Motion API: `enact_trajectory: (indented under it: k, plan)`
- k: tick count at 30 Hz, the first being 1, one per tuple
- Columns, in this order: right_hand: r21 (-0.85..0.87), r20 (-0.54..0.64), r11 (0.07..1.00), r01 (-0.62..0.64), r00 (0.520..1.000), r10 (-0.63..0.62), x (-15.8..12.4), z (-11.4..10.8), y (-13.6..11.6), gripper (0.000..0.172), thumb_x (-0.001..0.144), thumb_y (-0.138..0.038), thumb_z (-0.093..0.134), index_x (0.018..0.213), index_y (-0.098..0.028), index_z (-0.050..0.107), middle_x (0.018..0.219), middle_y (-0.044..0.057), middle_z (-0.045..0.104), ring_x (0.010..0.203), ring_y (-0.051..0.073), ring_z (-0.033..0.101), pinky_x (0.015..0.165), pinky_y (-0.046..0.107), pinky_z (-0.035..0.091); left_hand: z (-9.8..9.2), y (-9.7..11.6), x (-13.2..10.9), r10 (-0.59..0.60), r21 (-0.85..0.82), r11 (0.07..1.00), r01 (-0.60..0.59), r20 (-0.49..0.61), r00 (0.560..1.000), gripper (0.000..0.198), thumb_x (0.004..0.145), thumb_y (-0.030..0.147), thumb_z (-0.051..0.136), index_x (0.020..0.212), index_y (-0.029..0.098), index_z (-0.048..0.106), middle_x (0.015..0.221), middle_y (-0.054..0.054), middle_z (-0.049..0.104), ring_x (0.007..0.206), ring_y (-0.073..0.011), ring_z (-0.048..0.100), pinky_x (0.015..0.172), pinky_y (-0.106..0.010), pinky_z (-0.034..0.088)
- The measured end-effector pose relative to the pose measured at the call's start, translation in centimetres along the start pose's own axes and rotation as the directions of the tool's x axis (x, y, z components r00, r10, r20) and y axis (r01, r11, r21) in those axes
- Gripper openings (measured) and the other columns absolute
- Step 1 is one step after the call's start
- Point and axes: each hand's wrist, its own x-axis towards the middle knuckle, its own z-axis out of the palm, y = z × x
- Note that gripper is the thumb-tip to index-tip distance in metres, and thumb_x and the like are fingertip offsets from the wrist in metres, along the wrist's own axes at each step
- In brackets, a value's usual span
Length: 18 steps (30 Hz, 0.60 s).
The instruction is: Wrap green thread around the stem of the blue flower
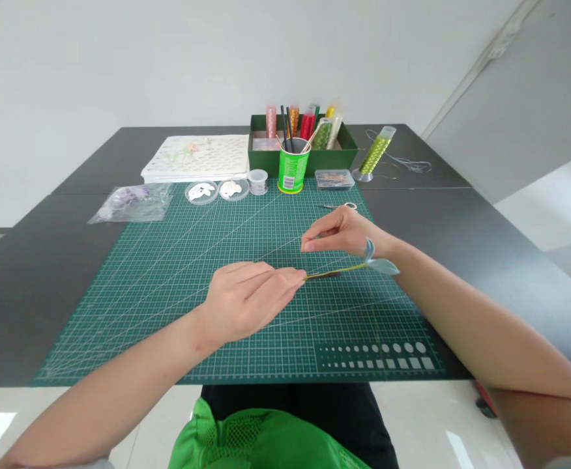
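My left hand [253, 296] reaches in from the lower left, its fingers closed in a pinch on the end of a thin yellow-green stem [339, 269]. The stem points right and carries pale blue petals or leaves [382, 266] at its far end, close to my right wrist. Above the stem, my right hand [344, 233] holds thumb and fingertips pressed together, apart from the left fingers. Whatever that pinch may hold is too fine to see. A small dark piece [332, 274] shows just under the stem.
On the green cutting mat [178, 260] lie small scissors [347, 206]. Behind them stand a green can [292, 170] of sticks, a clear case [334, 179] and two dishes of white pieces [201, 191]. A spool [374, 155], dark green box [266, 159] and plastic bag [133, 202] sit around.
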Motion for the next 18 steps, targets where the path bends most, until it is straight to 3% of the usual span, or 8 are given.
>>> enact_trajectory:
  k: [5,10,15,18]
  plan:
    - [0.133,-0.041,0.991,0.003,0.999,0.003,0.0,0.8,0.4,0.033,0.081,-0.046,0.082,0.081,-0.014,0.081,0.073,0.004,0.070,0.063,0.012,0.055,0.057,0.027,0.042,-0.1,-0.7,0.0,-0.055,0.081,0.995,0.063,-0.100,0.993,0.010,0.092,0.010,0.073,0.101,0.014,0.071,0.083,-0.003,0.081,0.063,-0.0116,0.073,0.060,-0.021,0.055]
    - [0.076,-0.042,0.997,0.017,0.999,-0.014,-0.2,1.6,0.4,0.028,0.082,-0.048,0.081,0.084,-0.020,0.081,0.076,0.003,0.072,0.069,0.016,0.060,0.062,0.030,0.049,0.0,-1.1,-0.1,-0.126,0.120,0.982,0.146,-0.158,0.979,0.018,0.094,0.012,0.072,0.111,0.015,0.072,0.078,0.000,0.080,0.060,-0.0106,0.071,0.059,-0.021,0.054]
    - [0.076,-0.010,0.997,0.009,1.000,-0.008,0.1,1.3,1.1,0.034,0.086,-0.052,0.076,0.087,-0.019,0.081,0.081,0.004,0.073,0.072,0.017,0.062,0.065,0.031,0.049,0.0,-1.5,-0.1,-0.059,0.064,0.996,0.064,-0.069,0.996,0.019,0.095,0.009,0.068,0.113,0.015,0.072,0.092,-0.003,0.083,0.069,-0.0127,0.075,0.062,-0.023,0.057]
    - [0.004,-0.020,1.000,0.013,1.000,-0.013,0.2,-0.2,1.2,0.036,0.090,-0.050,0.072,0.111,-0.021,0.079,0.098,0.006,0.075,0.083,0.019,0.066,0.074,0.034,0.051,0.1,-1.7,-0.1,-0.013,0.043,0.999,0.013,0.010,1.000,0.020,0.097,0.009,0.065,0.114,0.015,0.072,0.096,-0.003,0.083,0.070,-0.0131,0.075,0.064,-0.025,0.058]
